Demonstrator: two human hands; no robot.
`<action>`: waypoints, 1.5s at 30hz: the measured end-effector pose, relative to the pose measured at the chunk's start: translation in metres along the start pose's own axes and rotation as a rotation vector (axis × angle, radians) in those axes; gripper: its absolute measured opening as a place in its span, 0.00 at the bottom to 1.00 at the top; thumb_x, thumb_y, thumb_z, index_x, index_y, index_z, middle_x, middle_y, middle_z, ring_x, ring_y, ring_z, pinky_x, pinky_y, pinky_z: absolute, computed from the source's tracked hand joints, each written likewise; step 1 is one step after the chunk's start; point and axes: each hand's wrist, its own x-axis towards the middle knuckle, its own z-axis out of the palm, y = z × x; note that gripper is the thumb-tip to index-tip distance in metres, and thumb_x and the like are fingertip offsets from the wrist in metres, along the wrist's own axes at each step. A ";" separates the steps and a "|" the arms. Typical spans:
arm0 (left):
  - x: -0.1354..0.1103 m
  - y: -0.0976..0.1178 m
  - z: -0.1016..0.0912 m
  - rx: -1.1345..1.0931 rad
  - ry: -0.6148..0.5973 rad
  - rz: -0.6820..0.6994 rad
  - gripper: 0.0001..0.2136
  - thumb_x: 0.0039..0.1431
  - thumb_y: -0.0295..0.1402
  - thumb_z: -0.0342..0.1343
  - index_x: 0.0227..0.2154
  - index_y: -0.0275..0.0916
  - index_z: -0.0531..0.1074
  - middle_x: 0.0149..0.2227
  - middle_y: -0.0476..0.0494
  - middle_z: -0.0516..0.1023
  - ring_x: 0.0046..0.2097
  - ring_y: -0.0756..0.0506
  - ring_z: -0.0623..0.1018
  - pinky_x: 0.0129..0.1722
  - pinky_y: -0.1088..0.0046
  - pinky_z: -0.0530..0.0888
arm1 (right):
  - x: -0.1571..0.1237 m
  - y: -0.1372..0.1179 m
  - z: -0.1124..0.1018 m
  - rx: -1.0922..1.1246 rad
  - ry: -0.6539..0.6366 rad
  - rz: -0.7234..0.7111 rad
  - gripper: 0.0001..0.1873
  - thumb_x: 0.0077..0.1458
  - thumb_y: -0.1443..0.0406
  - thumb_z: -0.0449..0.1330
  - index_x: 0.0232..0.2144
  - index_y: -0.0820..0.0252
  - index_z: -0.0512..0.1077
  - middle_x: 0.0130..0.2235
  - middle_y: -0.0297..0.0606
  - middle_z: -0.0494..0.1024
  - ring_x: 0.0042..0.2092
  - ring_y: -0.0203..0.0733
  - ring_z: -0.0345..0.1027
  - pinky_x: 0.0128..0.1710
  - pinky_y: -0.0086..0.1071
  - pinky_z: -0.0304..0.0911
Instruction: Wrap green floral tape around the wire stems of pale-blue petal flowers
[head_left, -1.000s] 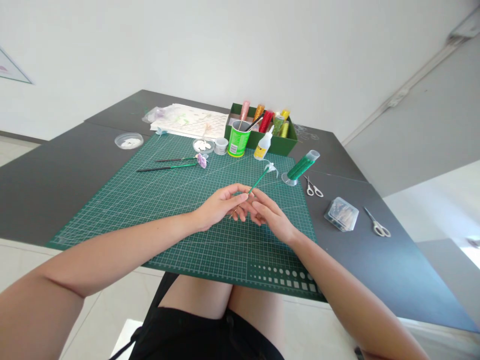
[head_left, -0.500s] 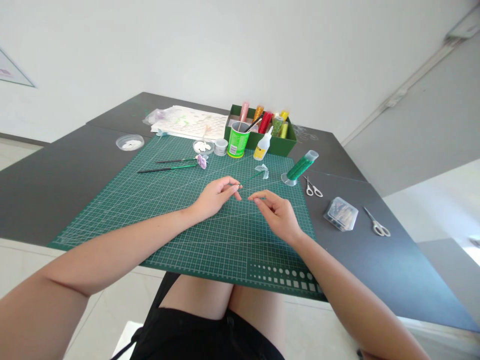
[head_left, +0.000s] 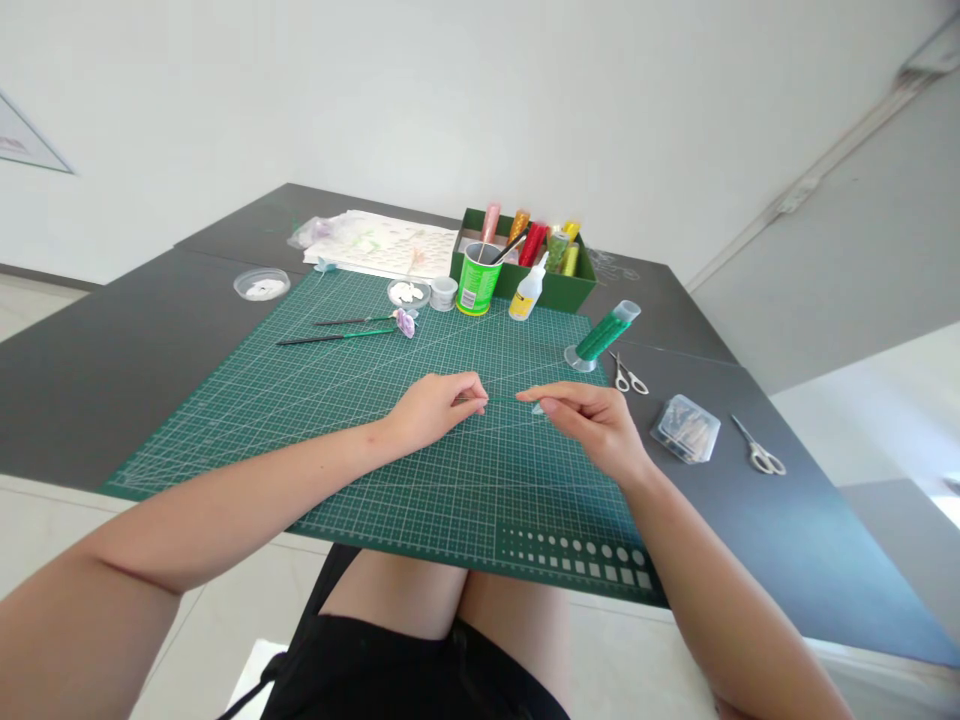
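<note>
Over the green cutting mat (head_left: 420, 490), my left hand (head_left: 431, 408) is closed in a pinch, with a thin stem just showing at its fingers. My right hand (head_left: 596, 425) pinches a pale blue flower (head_left: 537, 408), of which only a small piece shows below the forefinger. A narrow gap separates the two hands, and any stem across it is too fine to make out. Beyond my left hand lie two dark-stemmed pieces, one with a purple flower (head_left: 406, 322).
A green box (head_left: 562, 292) of coloured rolls stands at the back, behind a green can (head_left: 474, 290) and a glue bottle (head_left: 527, 292). To the right are a green wire spool (head_left: 604, 335), scissors (head_left: 630, 378), a clear case (head_left: 685, 428) and more scissors (head_left: 761, 455).
The pale blue flower has come from beyond the hands to my right hand's fingers, which now pinch it. My right hand has shifted right; my left-hand fingers have drawn closer together.
</note>
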 end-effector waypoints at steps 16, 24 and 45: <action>-0.008 0.017 0.005 0.101 -0.152 0.231 0.04 0.66 0.29 0.60 0.36 0.40 0.80 0.36 0.51 0.85 0.35 0.49 0.81 0.36 0.74 0.71 | 0.002 0.002 -0.013 -0.119 -0.110 -0.093 0.20 0.65 0.67 0.55 0.52 0.56 0.82 0.30 0.35 0.80 0.24 0.32 0.55 0.23 0.29 0.51; -0.009 0.023 0.005 -0.008 -0.296 0.209 0.08 0.67 0.28 0.57 0.32 0.38 0.79 0.31 0.53 0.84 0.27 0.53 0.76 0.32 0.77 0.67 | 0.000 0.002 -0.013 -0.137 -0.182 -0.093 0.20 0.65 0.68 0.54 0.52 0.55 0.82 0.36 0.37 0.84 0.25 0.32 0.59 0.25 0.29 0.55; -0.009 0.019 0.005 -0.392 -0.361 0.090 0.03 0.65 0.28 0.59 0.35 0.38 0.77 0.34 0.48 0.85 0.36 0.50 0.82 0.35 0.76 0.72 | 0.009 0.021 -0.017 -0.195 -0.073 -0.001 0.20 0.64 0.64 0.55 0.52 0.60 0.82 0.27 0.35 0.75 0.26 0.34 0.56 0.27 0.31 0.54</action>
